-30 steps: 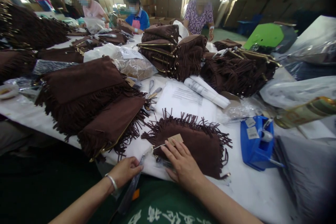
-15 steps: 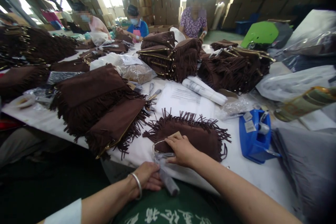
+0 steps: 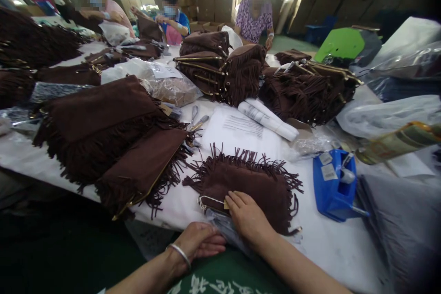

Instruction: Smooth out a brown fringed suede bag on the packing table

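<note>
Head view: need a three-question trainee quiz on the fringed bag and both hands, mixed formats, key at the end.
1. Multiple choice. Seen from the wearer, where does the blue holder stand relative to the brown fringed bag at the hands?
A) To its left
B) To its right
C) On top of it

2. True or false. The left hand lies flat on the middle of the brown fringed bag.

3. Fill in. A white string runs across the bag to a small tan ____ by the right hand.

Key:
1. B
2. False; it is off the bag's near edge, beside the plastic wrapping.
3. tag
</note>
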The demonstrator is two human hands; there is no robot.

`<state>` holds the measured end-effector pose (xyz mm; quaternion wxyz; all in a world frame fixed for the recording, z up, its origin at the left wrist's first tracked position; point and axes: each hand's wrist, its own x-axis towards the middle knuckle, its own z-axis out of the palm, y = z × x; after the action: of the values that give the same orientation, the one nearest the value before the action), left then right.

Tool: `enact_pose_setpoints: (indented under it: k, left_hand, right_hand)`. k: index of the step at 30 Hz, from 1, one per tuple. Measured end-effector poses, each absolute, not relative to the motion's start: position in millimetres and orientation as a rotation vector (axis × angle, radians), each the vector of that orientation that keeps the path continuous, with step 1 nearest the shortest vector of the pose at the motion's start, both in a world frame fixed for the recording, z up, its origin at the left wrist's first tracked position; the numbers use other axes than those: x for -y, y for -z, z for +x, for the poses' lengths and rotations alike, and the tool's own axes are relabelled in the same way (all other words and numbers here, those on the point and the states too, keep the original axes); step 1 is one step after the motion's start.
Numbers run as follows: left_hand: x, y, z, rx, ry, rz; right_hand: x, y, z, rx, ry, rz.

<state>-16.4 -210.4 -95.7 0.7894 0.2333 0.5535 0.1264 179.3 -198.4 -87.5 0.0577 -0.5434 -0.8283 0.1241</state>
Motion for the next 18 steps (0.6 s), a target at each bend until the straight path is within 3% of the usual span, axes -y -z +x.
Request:
enact_pose_setpoints:
  k: [6, 12, 18]
  left_hand:
    - [196, 93, -29, -1.141, -0.196, 0.549]
    - [179, 90, -45, -1.160, -0.172, 0.801]
    - [157, 82, -77, -1.206, -0.563, 0.457]
  right_hand:
    - [207, 85, 165, 2.524, -0.549, -1.553]
    - [209, 113, 154, 2.614, -0.332, -1.547]
    - [205, 125, 154, 2.535, -0.085, -1.575]
